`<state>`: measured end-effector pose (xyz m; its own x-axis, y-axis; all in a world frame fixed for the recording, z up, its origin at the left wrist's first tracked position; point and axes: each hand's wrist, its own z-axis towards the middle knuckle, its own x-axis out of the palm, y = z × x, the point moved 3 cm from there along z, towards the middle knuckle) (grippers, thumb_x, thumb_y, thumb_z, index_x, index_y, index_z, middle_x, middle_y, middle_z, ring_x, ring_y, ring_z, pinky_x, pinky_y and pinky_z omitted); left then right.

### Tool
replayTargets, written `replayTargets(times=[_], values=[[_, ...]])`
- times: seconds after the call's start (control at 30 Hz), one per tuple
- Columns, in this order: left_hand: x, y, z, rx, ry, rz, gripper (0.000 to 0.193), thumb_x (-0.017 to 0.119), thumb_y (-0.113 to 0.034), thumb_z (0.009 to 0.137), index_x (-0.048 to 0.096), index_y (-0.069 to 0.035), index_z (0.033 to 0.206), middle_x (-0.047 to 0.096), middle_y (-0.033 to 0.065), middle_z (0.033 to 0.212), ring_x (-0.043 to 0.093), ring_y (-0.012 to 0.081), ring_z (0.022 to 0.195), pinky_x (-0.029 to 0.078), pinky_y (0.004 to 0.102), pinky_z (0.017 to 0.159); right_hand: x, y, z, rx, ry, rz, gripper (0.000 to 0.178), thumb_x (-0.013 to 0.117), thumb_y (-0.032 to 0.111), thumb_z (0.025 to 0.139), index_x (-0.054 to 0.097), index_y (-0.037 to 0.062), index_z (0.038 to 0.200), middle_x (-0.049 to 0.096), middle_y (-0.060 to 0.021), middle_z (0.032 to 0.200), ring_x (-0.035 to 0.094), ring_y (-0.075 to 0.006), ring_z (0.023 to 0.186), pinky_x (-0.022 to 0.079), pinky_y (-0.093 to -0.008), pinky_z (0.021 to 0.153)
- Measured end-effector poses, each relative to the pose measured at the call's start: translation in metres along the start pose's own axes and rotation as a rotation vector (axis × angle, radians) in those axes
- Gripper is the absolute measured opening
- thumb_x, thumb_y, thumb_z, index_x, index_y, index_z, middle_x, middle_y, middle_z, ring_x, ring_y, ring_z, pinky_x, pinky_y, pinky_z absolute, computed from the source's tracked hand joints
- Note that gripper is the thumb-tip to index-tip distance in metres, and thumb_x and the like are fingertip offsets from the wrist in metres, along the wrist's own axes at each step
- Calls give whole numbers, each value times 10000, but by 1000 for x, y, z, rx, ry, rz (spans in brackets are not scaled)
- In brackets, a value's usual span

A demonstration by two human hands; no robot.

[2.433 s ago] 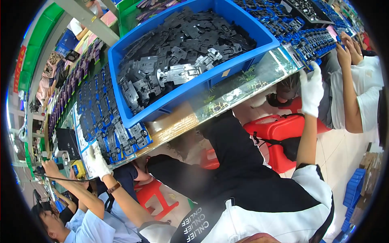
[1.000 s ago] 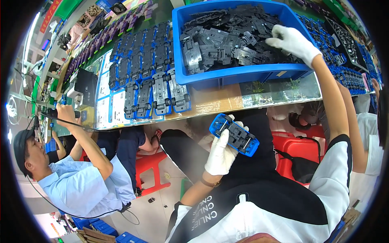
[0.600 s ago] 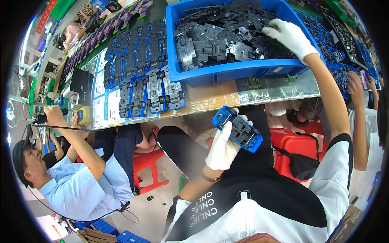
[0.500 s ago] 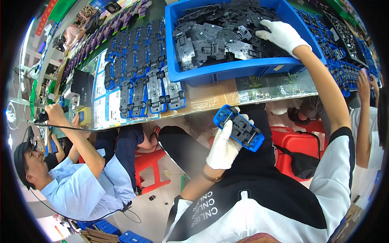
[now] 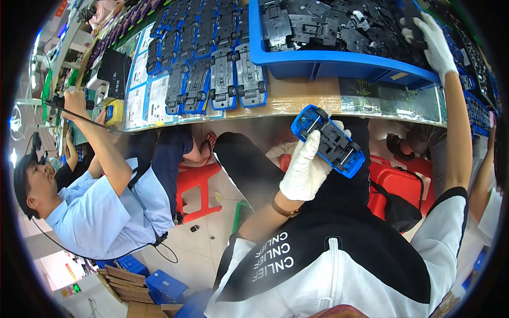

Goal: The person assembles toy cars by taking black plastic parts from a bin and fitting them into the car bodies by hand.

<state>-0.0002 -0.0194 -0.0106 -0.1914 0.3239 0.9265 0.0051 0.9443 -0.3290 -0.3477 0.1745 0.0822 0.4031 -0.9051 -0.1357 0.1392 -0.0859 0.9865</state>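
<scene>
In my white-gloved left hand (image 5: 305, 170) is a blue toy car (image 5: 335, 144), held over my lap with its black, wheeled underside facing up. My right hand (image 5: 438, 49), gloved too, is at the right end of a blue plastic bin (image 5: 339, 59), its fingers around a black plastic chassis plate (image 5: 414, 24). That plate is tilted and a little blurred. Many similar black plates (image 5: 313, 29) lie heaped in the bin. Left of the bin, several rows of blue toy cars (image 5: 222, 79) rest underside up on the table.
A glass-topped table edge (image 5: 297, 106) runs between me and the bin. To the left a person in a light blue shirt (image 5: 101, 212) sits working. A red stool (image 5: 199, 193) stands beside that person, and a red seat with a black bag (image 5: 400, 209) is at my right.
My view has shifted, so the bin and table appear higher. My right hand has gone from over the heap to the bin's right end and now has a black plate. My left hand keeps the car.
</scene>
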Motion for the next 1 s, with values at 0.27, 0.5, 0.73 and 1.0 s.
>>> replayTargets(times=[0.27,0.5,0.73,1.0], values=[[-8,6,11,163,-36,-98,817,626,-680,746,444,-126,1317,576,80,1210,550,273,1162,444,523,1008,161,76,-192,-1007,123,-1030,391,638,73,762,639,49,1152,656,-121,1047,622,-218,767,510,-292,778],[1,12,18,207,-125,4,1011,561,-796,665,362,-135,1404,489,58,1331,474,237,1241,394,436,1054,194,39,-225,-907,-13,-1203,517,661,136,686,647,262,1187,633,-44,1081,606,-198,869,434,-314,729],[-4,17,16,238,-61,107,992,546,-792,681,385,-114,1387,481,60,1350,458,223,1256,361,412,1079,204,30,-225,-824,35,-1267,504,677,225,702,636,269,1202,608,-6,1100,596,-181,900,406,-323,739],[-5,15,25,129,-179,168,516,627,-402,915,459,-119,1313,614,40,1107,598,138,1006,499,300,894,212,31,-231,-647,18,-1297,528,708,302,686,644,209,1201,583,-2,1067,554,-192,830,384,-357,727]])
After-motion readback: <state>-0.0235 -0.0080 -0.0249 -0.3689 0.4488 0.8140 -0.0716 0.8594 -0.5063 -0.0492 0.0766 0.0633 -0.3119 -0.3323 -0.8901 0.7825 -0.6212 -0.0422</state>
